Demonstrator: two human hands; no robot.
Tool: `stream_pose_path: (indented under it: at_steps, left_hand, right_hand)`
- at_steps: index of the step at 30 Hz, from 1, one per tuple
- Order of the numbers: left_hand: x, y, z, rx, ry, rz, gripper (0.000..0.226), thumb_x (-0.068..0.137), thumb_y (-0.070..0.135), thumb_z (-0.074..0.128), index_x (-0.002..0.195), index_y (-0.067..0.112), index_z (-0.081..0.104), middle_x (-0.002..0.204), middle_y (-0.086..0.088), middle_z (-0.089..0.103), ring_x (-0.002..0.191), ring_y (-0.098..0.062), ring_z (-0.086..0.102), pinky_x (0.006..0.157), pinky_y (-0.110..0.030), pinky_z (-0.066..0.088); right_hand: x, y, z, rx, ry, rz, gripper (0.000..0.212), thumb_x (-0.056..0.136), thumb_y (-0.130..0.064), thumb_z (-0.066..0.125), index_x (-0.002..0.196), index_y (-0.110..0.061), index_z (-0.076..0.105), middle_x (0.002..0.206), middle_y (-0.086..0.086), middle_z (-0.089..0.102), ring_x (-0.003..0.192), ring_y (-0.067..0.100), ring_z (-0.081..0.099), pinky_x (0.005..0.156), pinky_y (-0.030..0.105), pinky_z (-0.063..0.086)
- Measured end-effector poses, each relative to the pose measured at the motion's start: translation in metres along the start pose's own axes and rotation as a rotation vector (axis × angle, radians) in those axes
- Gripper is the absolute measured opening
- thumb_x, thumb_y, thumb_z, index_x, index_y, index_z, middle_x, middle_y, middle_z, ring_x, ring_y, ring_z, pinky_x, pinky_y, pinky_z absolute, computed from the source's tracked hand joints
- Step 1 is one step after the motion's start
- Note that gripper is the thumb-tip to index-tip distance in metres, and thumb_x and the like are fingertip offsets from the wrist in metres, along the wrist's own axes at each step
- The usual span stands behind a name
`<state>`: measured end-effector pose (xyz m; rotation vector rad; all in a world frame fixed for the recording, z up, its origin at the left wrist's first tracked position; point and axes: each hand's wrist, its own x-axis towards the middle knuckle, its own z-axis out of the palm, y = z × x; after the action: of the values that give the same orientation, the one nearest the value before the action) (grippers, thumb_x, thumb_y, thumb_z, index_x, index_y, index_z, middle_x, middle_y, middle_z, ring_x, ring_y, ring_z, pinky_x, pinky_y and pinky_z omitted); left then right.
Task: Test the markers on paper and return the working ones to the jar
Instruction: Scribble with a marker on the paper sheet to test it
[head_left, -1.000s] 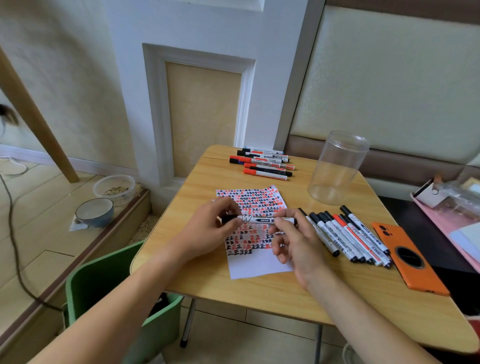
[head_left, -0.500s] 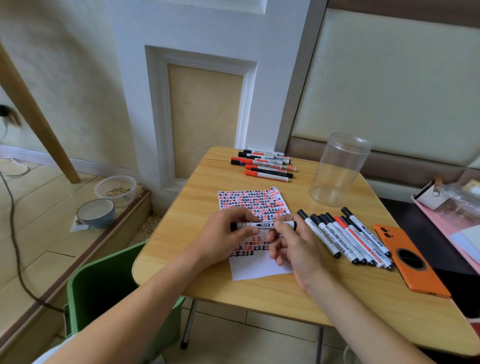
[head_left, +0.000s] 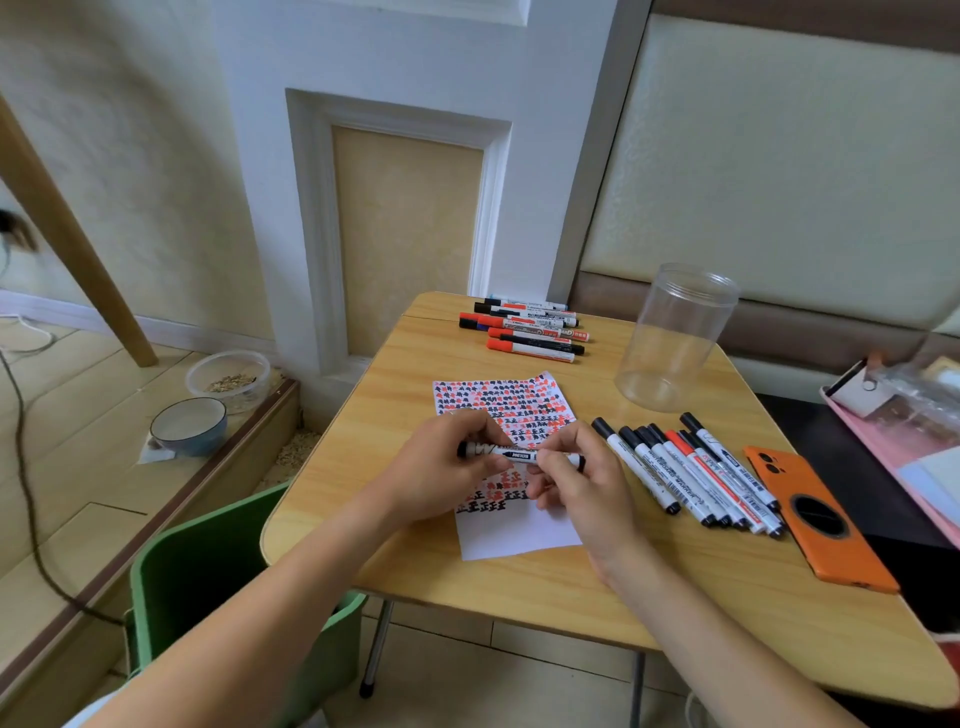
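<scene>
Compared to a second ago, both hands are sitting lower over the paper, left hand and right hand pinching the marker sideways, its ends hiding behind fingers.

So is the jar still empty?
Empty. The clear jar stands upright and its bare bottom shows through; all markers lie on the table.

Home: pet bowl, folding table
</scene>
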<state>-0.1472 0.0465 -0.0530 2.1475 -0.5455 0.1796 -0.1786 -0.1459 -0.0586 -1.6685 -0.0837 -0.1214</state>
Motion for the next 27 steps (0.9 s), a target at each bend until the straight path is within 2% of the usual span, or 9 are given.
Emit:
stream_pose_path:
  at_steps: [3, 5, 8, 12, 16, 18, 20, 24, 27]
  left_hand:
    - [-0.001, -0.002, -0.01, 0.023, -0.052, 0.009, 0.011, 0.089, 0.025, 0.077, 0.099, 0.025, 0.071, 0.095, 0.009, 0.064, 0.084, -0.006, 0.059, 0.077, -0.029, 0.05]
    - [-0.001, -0.003, -0.014, 0.018, -0.072, 0.023, 0.013, 0.088, 0.022, 0.076, 0.099, 0.029, 0.071, 0.096, 0.008, 0.063, 0.087, -0.007, 0.061, 0.079, -0.03, 0.051]
    - [-0.003, 0.0, -0.013, -0.045, -0.068, 0.061, 0.018, 0.089, 0.007, 0.066, 0.098, 0.023, 0.067, 0.092, 0.004, 0.063, 0.085, -0.012, 0.062, 0.078, -0.035, 0.053]
    - [-0.005, 0.004, -0.006, -0.131, -0.066, 0.071, 0.019, 0.091, 0.003, 0.059, 0.1, 0.019, 0.061, 0.09, 0.0, 0.063, 0.083, -0.017, 0.062, 0.076, -0.038, 0.054]
    - [-0.003, -0.006, -0.001, -0.067, -0.004, 0.046, 0.024, 0.098, 0.026, 0.061, 0.122, 0.022, 0.056, 0.116, 0.003, 0.056, 0.105, -0.008, 0.057, 0.095, -0.034, 0.051]
    - [-0.003, -0.013, -0.002, 0.193, -0.042, 0.014, 0.043, 0.101, 0.042, 0.056, 0.141, 0.027, 0.049, 0.141, 0.005, 0.047, 0.129, -0.007, 0.044, 0.111, -0.035, 0.04]
    - [-0.003, -0.019, -0.004, 0.455, -0.123, -0.012, 0.053, 0.101, 0.051, 0.05, 0.15, 0.034, 0.042, 0.155, 0.006, 0.039, 0.143, -0.014, 0.033, 0.12, -0.04, 0.028]
    - [-0.002, -0.025, -0.007, 0.538, -0.166, -0.029, 0.047, 0.103, 0.047, 0.047, 0.149, 0.038, 0.045, 0.157, 0.011, 0.039, 0.145, -0.012, 0.034, 0.123, -0.042, 0.014]
    - [-0.001, -0.027, -0.01, 0.524, -0.159, -0.041, 0.043, 0.103, 0.043, 0.047, 0.147, 0.04, 0.048, 0.157, 0.014, 0.039, 0.144, -0.01, 0.036, 0.123, -0.046, 0.012]
  right_hand:
    - [0.001, -0.001, -0.002, -0.17, -0.05, -0.076, 0.012, 0.093, -0.011, 0.067, 0.084, -0.017, 0.061, 0.084, 0.003, 0.068, 0.081, 0.017, 0.065, 0.076, 0.041, 0.055]
    - [0.001, -0.005, -0.004, -0.325, -0.126, -0.158, 0.009, 0.093, -0.017, 0.069, 0.087, -0.022, 0.064, 0.089, -0.008, 0.069, 0.089, 0.011, 0.066, 0.084, 0.038, 0.054]
    - [-0.003, -0.011, -0.003, -0.524, -0.219, -0.342, 0.011, 0.092, -0.012, 0.069, 0.094, -0.023, 0.066, 0.093, -0.013, 0.066, 0.09, 0.009, 0.063, 0.078, 0.024, 0.05]
    - [-0.007, -0.01, 0.0, -0.73, -0.305, -0.396, 0.017, 0.094, -0.019, 0.067, 0.106, -0.027, 0.057, 0.097, -0.018, 0.054, 0.09, 0.004, 0.05, 0.071, 0.02, 0.038]
    - [-0.004, -0.011, -0.011, -0.788, -0.186, -0.39, 0.015, 0.095, -0.014, 0.066, 0.105, -0.021, 0.057, 0.086, -0.018, 0.047, 0.082, 0.0, 0.049, 0.065, 0.018, 0.037]
    - [0.003, -0.008, -0.024, -0.863, -0.1, -0.366, 0.015, 0.095, -0.014, 0.068, 0.102, -0.018, 0.056, 0.089, -0.017, 0.047, 0.08, 0.0, 0.048, 0.064, 0.02, 0.037]
    - [0.013, 0.0, -0.039, -0.926, -0.024, -0.328, 0.018, 0.093, -0.013, 0.07, 0.098, -0.017, 0.053, 0.095, -0.008, 0.052, 0.083, 0.01, 0.049, 0.068, 0.03, 0.039]
    - [0.023, 0.011, -0.06, -1.08, 0.101, -0.293, 0.018, 0.093, -0.015, 0.071, 0.092, -0.017, 0.053, 0.094, -0.003, 0.054, 0.085, 0.02, 0.051, 0.068, 0.037, 0.044]
    - [0.026, 0.013, -0.067, -1.205, 0.2, -0.289, 0.012, 0.093, -0.013, 0.068, 0.09, -0.016, 0.057, 0.091, 0.0, 0.054, 0.083, 0.021, 0.048, 0.063, 0.032, 0.036]
